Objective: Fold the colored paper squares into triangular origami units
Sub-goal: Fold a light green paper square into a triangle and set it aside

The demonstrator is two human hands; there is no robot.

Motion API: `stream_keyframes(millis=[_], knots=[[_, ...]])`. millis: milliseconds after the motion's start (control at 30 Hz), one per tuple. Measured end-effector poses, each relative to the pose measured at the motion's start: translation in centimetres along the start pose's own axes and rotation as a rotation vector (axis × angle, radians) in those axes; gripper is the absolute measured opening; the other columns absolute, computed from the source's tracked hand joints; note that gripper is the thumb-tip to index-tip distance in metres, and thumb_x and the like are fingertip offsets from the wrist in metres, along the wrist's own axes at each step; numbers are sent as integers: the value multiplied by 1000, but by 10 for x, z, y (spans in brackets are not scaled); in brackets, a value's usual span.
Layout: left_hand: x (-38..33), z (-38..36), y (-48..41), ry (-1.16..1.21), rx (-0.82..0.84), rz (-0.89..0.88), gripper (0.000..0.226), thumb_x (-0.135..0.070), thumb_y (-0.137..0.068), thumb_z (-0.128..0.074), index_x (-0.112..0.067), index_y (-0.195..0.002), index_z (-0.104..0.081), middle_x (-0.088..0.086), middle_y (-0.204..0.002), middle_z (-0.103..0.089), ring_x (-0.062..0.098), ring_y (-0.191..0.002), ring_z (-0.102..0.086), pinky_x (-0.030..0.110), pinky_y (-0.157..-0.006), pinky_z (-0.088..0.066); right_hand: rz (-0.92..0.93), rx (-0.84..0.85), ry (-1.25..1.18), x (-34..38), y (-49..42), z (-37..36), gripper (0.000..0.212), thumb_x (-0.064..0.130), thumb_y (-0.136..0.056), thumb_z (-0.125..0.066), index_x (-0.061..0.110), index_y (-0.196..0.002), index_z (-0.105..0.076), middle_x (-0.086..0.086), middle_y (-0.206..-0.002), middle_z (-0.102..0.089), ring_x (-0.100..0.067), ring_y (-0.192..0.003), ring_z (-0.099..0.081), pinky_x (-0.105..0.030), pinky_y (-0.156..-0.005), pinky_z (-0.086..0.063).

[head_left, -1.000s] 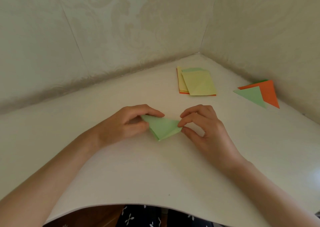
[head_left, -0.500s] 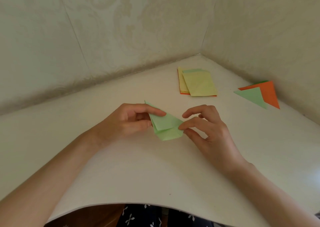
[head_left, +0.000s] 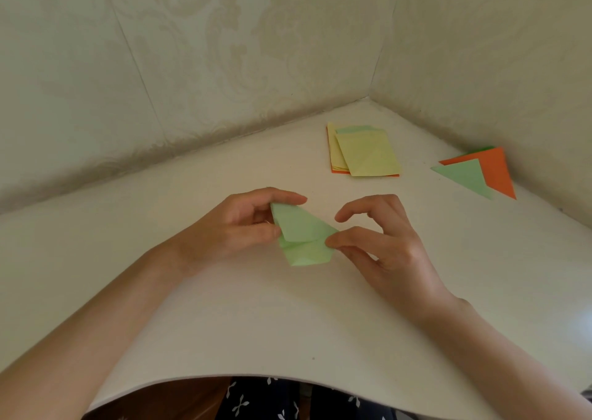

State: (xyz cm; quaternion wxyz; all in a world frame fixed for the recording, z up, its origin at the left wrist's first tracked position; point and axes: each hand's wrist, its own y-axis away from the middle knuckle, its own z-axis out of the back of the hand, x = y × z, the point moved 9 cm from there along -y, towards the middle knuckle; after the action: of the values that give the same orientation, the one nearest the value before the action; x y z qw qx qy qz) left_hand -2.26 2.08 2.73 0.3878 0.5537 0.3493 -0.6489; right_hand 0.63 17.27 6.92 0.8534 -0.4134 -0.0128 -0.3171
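A partly folded light green paper (head_left: 302, 237) is held just above the white table (head_left: 288, 317) at its middle. My left hand (head_left: 237, 224) grips the paper's left end between thumb and fingers. My right hand (head_left: 381, 243) pinches the paper's right corner with thumb and a lower finger, while its index finger is lifted clear. The upper flap lies folded over a lower layer whose bottom edge sticks out toward me.
A stack of yellow, green and orange paper squares (head_left: 365, 153) lies at the back of the table. Finished green (head_left: 464, 176) and orange (head_left: 493, 169) triangles rest by the right wall. Walls close the corner behind; the table's front edge is near my lap.
The green paper has been lifted and turned, its upper flap opening upward and a lower layer now showing. My right index finger has let go and risen off the paper.
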Motion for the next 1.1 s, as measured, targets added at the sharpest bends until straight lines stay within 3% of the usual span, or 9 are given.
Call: stream_keyframes(millis=[167,233,333,533,633,833,933,1033,1100], knots=[[3,8,-2,-63,-97,13,25,-30,-78,-65,-31,-103,-70,19,-95,-60,19,-88,-57,28,-82,-44,82,10,13,9,1,0,22,15,-91,-57,9,-80,-74,0,-103,-51,-22,-92,-46,-40,-70,-43],[-1,10,-4,-107,-145,-29,12,-32,-81,-69,-25,-89,-73,5,-92,-66,11,-89,-60,21,-82,-45,84,9,15,9,2,1,19,14,-90,-58,9,-80,-74,0,-103,-51,-21,-91,-46,-40,-69,-43],[-6,18,-5,-94,-249,-75,12,-23,-81,-63,-13,-78,-69,-6,-93,-66,-1,-85,-60,10,-76,-43,73,10,10,8,2,0,16,12,-89,-59,8,-81,-73,0,-103,-51,-21,-92,-46,-40,-70,-43],[-11,27,-2,-85,-394,-107,22,-31,-83,-54,-12,-75,-61,-10,-61,-59,6,-60,-52,16,-59,-42,32,23,3,8,0,-3,24,20,-93,-55,8,-85,-74,1,-106,-50,-19,-94,-45,-24,-83,-39],[-10,22,-2,-5,-406,-82,23,-32,-83,-51,-10,-76,-56,-11,-58,-60,3,-55,-54,14,-57,-45,-63,92,-77,0,0,-8,21,26,-91,-56,14,-90,-73,4,-111,-49,-16,-101,-44,-15,-90,-32],[-20,12,1,78,-382,-121,21,-29,-84,-49,-10,-77,-54,-13,-59,-58,1,-57,-54,14,-60,-48,-461,139,-483,-23,5,-16,11,42,-83,-58,37,-91,-63,16,-118,-47,-8,-119,-44,-15,-93,-35],[-25,4,2,71,-351,-134,19,-27,-85,-48,-11,-78,-54,-15,-56,-53,0,-51,-47,9,-53,-40,-592,54,-694,-27,5,-19,7,32,-83,-67,31,-86,-61,10,-104,-60,-11,-96,-59,-28,-80,-47],[-26,-5,2,61,-306,-133,19,-27,-89,-52,-10,-80,-54,-5,-56,-43,1,-46,-35,7,-47,-32,-691,-22,-870,-31,6,-18,16,9,-84,-65,17,-88,-51,2,-81,-63,-14,-63,-56,-24,-59,-46],[-28,-9,2,56,-291,-133,20,-26,-89,-52,-8,-82,-53,-2,-56,-41,1,-44,-32,7,-45,-29,-717,-41,-911,-30,5,-17,23,-3,-86,-59,15,-92,-45,-10,-74,-61,-17,-56,-53,-24,-54,-45]])
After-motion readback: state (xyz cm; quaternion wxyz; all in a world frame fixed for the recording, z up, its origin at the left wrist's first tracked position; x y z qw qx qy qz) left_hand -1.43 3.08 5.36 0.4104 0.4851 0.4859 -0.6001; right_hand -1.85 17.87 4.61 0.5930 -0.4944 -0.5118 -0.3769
